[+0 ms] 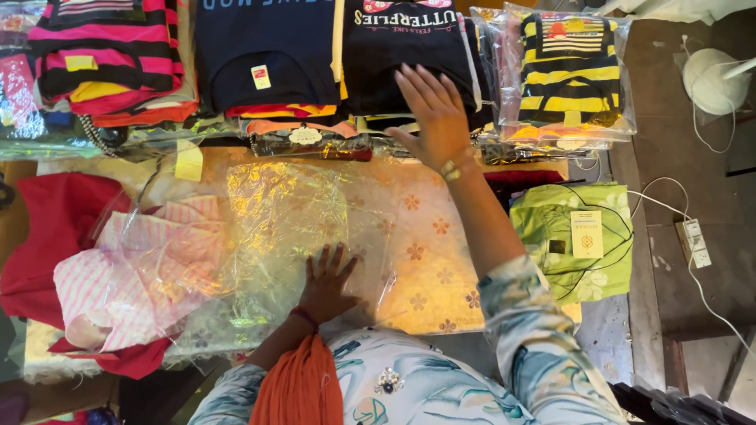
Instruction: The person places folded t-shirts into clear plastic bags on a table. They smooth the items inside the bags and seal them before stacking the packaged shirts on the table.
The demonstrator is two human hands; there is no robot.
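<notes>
Left hand (pixel 327 279) flat, fingers spread, pressing a clear plastic bag (pixel 287 228) on the table. Right hand (pixel 431 114) open, palm down on a folded navy shirt (pixel 402 47) in the back row. Yellow rectangular tag (pixel 261 76) on the neighbouring navy stack; striped yellow-black shirt pack (pixel 568 75) at right.

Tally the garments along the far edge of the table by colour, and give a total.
Pink and black striped top: 1
Navy shirts: 2
Yellow and black striped top in a clear bag: 1
Total: 4
The right hand rests on one navy shirt.
</notes>
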